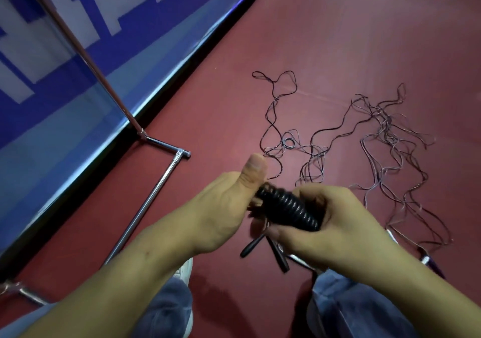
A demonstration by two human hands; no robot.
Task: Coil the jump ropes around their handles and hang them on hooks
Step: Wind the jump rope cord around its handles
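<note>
Right hand (338, 223) grips the black coiled jump rope (289, 207); left hand (221, 207) curls round its blurred end, thumb raised. White lettering on the blue banner (65, 51) is cropped, unreadable.

Black rope coil wound on handles (289, 207), lower end hidden under curled right hand (335, 220) fingers, upper end blurred beside left hand (221, 207) thumb, left fingertips out of sight behind it, thin dark rope tangle (385, 139) beyond the fingers, strands too fine to count
</note>
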